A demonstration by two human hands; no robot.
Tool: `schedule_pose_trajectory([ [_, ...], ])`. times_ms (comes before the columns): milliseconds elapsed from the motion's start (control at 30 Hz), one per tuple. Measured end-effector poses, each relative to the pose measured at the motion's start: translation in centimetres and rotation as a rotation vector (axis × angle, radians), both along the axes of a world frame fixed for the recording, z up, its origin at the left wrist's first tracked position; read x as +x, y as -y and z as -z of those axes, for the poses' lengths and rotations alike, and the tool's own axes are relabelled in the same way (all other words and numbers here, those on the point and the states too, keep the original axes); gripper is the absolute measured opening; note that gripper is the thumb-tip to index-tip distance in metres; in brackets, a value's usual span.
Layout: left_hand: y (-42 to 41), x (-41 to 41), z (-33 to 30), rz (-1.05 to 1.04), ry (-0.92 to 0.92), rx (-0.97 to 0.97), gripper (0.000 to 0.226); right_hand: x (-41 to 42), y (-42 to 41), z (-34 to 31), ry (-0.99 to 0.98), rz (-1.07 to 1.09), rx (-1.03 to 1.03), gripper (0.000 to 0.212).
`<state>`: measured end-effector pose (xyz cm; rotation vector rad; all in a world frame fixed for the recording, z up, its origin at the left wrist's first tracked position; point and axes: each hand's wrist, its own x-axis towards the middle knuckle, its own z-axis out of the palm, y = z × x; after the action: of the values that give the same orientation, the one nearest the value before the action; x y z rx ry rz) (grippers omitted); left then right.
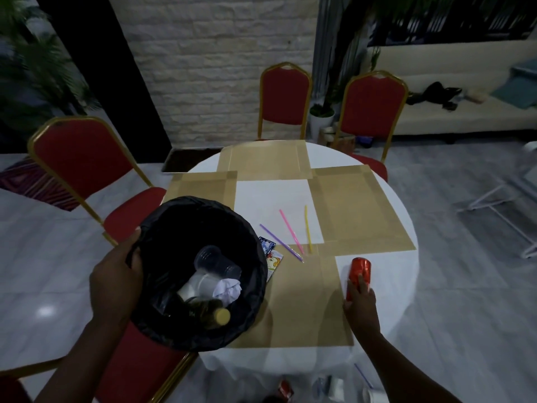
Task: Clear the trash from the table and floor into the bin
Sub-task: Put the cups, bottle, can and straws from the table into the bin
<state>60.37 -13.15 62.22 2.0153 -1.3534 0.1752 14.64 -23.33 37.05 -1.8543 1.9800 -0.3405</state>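
My left hand (pixel 116 280) grips the rim of a black-lined bin (pixel 162 228), held over the table's left edge. Inside lie clear plastic cups (pixel 216 261), crumpled paper (pixel 228 289) and a bottle with a yellow cap (pixel 222 315). My right hand (pixel 361 306) holds a red can (pixel 360 270) lying on the round white table (pixel 386 286). A purple straw (pixel 280 242), a pink straw (pixel 290 231) and a yellow straw (pixel 308 228) lie mid-table. A printed wrapper (pixel 273 261) peeks out beside the bin.
Brown paper mats (pixel 354 207) cover parts of the table. Red chairs with gold frames (pixel 84 164) stand around it. On the floor by my feet lie a red can (pixel 286 389), white cups (pixel 334 385) and a blue straw (pixel 363 375). A sofa (pixel 465 117) stands back right.
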Motion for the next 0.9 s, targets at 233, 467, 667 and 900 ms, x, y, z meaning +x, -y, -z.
schedule_pose_trajectory([
  [233, 0.0, -0.3, 0.1, 0.010, -0.048, 0.011, 0.048, 4.3, -1.3, -3.4, 0.248, -0.024, -0.221, 0.072],
  [467, 0.2, -0.7, 0.1, 0.025, -0.053, -0.021, 0.046, 14.0, -3.6, -15.6, 0.467, -0.351, -0.515, 0.071],
  [667, 0.2, -1.4, -0.3, 0.022, -0.057, -0.039, 0.047, 20.1, -7.1, -18.7, 0.486, -0.738, -0.446, 0.066],
  [900, 0.0, -1.8, -0.2, 0.010, -0.052, -0.050, 0.045, 24.0, -5.7, -15.7, 0.396, -0.904, -0.362, 0.060],
])
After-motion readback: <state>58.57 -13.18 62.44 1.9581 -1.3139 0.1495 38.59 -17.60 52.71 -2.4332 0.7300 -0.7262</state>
